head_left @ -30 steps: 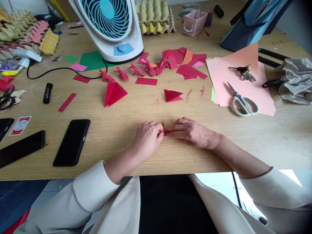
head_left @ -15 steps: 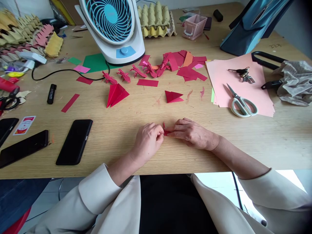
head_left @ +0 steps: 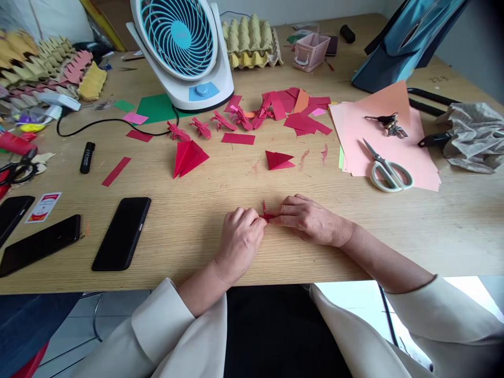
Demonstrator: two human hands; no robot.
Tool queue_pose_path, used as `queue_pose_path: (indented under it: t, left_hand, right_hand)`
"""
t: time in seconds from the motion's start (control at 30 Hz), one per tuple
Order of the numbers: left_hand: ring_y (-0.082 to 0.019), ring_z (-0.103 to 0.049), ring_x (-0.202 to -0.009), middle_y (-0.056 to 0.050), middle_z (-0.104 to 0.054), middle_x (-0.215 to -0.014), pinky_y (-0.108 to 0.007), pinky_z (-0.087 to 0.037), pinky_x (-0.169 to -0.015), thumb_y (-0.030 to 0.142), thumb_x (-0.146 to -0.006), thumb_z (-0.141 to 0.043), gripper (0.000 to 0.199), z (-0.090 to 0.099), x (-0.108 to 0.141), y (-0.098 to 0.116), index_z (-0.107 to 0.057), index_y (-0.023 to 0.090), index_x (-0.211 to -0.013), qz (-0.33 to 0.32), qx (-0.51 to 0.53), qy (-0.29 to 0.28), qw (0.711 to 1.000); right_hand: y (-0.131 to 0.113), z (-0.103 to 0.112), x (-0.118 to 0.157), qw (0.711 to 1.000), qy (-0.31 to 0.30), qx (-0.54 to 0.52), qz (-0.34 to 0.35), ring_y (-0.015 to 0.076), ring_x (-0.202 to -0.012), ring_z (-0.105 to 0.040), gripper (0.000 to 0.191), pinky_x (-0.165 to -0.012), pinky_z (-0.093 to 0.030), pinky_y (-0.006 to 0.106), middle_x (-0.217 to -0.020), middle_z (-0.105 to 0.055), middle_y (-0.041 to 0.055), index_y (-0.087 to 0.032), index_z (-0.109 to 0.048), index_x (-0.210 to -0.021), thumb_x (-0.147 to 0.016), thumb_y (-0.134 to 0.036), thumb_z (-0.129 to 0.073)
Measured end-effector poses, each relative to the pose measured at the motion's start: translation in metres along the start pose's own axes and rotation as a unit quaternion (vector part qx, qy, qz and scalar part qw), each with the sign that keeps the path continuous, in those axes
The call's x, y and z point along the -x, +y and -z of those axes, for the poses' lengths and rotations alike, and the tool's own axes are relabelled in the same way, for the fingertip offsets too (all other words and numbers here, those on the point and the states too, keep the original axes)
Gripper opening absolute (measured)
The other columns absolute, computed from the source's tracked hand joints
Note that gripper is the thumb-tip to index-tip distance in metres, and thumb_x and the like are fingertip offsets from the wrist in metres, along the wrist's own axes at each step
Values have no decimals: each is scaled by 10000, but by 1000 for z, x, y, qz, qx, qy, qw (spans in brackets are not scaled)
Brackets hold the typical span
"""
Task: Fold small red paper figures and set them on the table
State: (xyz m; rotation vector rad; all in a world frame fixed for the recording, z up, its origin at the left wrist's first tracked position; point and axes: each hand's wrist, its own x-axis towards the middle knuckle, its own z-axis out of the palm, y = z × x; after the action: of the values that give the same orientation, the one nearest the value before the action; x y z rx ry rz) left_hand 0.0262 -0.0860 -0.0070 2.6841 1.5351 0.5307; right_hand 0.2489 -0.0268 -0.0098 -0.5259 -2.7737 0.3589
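Observation:
A small piece of folded red paper [head_left: 266, 216] lies between my hands near the table's front edge, with one thin point sticking up. My left hand [head_left: 242, 239] is closed, its fingers pinching the paper's left side. From the right, my right hand [head_left: 309, 219] presses the paper with its fingertips held together. Much of the paper is hidden under the fingers. Beyond my hands lie a red folded triangle [head_left: 279, 160] and a larger red pleated fold [head_left: 189, 158]. Several small red origami figures [head_left: 200, 127] stand in a row farther back.
A white fan [head_left: 185, 58] stands at the back beside egg trays [head_left: 252, 42]. Scissors [head_left: 389, 170] and keys [head_left: 389, 124] rest on pink paper [head_left: 419, 157] at right. A black phone [head_left: 121, 234] lies left of my hands. Red paper scraps [head_left: 305, 122] are heaped behind.
My left fingers have shifted and now cover more of the paper's near left side. My right hand stays almost in place. The whole view has tilted slightly.

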Motion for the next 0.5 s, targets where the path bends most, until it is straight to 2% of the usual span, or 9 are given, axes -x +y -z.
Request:
queue_pose_path:
  t: [0.2, 0.37, 0.47, 0.5]
  left_hand:
    - [-216, -506, -847, -63, -614, -879, -361, -446, -769, 128, -956, -506, 159, -2, 6, -2, -658, 152, -917, -34, 5, -17, 999]
    - [-211, -534, -846, -73, -622, -901, -358, -462, -777, 128, -971, -475, 185, -6, 10, -9, -657, 152, -981, -47, 46, 32, 997]
    - [-207, -546, -821, -78, -628, -929, -361, -459, -755, 156, -971, -472, 217, -10, 13, -16, -678, 169, -1039, -51, 49, 40, 997]
    - [-210, -551, -824, -81, -633, -956, -363, -459, -750, 169, -967, -479, 235, -11, 15, -19, -684, 189, -1081, -48, 44, 24, 998]
  right_hand:
    - [-1, -4, 0, 1000, 6, 5, -3, 241, -1001, -525, 362, -871, -420, 384, -1151, -702, 116, -170, -625, -1303, -1009, -162, -415]
    - [-11, 1, -3, 999, -3, 22, -27, 225, -1046, -532, 334, -899, -431, 363, -1276, -663, 103, -165, -602, -1293, -1022, -212, -412]
    - [-23, 5, -6, 996, -14, 65, -56, 212, -1047, -551, 305, -901, -435, 339, -1329, -649, 80, -180, -622, -1222, -1022, -224, -395]
    - [-28, 5, -7, 993, -21, 88, -82, 207, -1078, -550, 315, -920, -429, 332, -1363, -632, 70, -192, -618, -1221, -1027, -219, -371]
